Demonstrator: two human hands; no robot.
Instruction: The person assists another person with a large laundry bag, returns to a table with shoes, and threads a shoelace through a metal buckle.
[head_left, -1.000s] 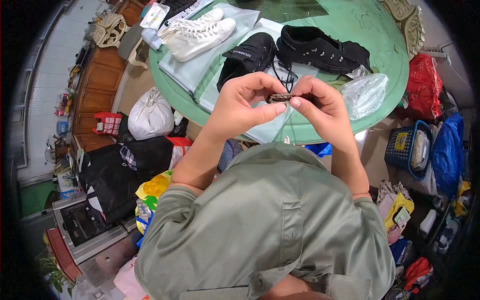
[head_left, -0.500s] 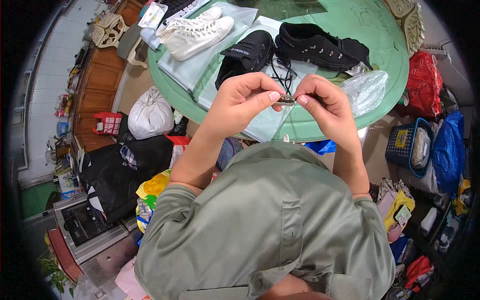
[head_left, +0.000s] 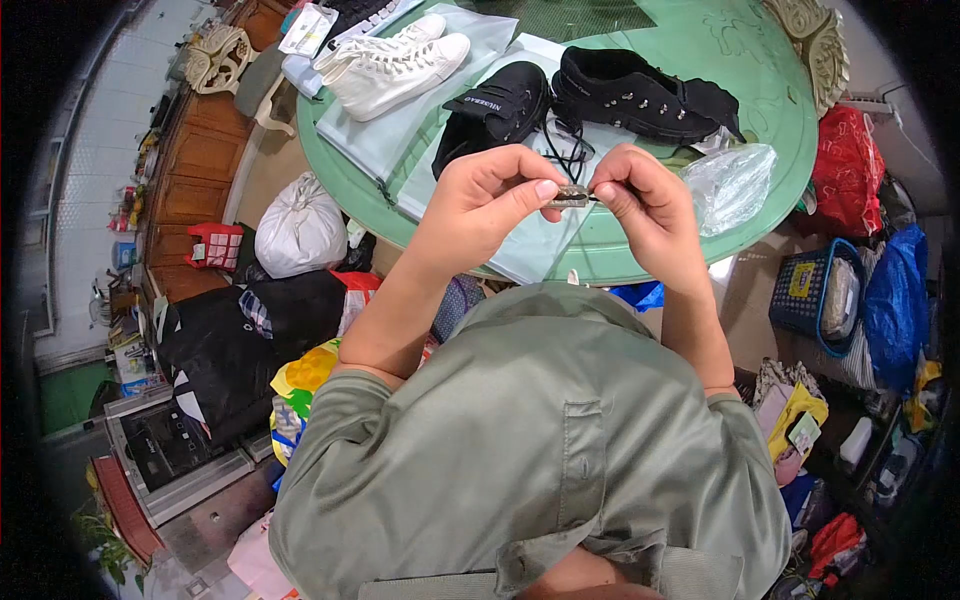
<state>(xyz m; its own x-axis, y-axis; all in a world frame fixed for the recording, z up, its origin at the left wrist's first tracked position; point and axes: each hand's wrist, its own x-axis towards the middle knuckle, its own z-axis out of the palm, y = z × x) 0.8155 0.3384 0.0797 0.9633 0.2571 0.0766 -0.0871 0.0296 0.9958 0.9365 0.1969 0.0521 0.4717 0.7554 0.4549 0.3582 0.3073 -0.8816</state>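
Between the thumb and fingers of my left hand [head_left: 500, 205] is a small flat metal piece [head_left: 572, 197] with cut-outs. My right hand [head_left: 648, 208] pinches something thin and dark at the metal piece's right end; it looks like the end of a black shoelace. Just beyond my fingers, black laces [head_left: 570, 150] trail down between two black shoes. One black shoe [head_left: 510, 95], with lettering on its tongue, points away from me. The other black shoe [head_left: 640, 95] lies to its right, metal eyelets showing.
A pair of white high-top sneakers [head_left: 400, 65] stands on plastic sheets on the green table [head_left: 770, 60]. Clear plastic wrap [head_left: 735, 185] lies near the right edge. Bags crowd the floor, including a white sack [head_left: 300, 228] and a blue basket [head_left: 800, 290].
My right hand has shifted slightly right, away from my left fingers. More of the metal piece shows, tilted toward the camera. The shoes have stayed put.
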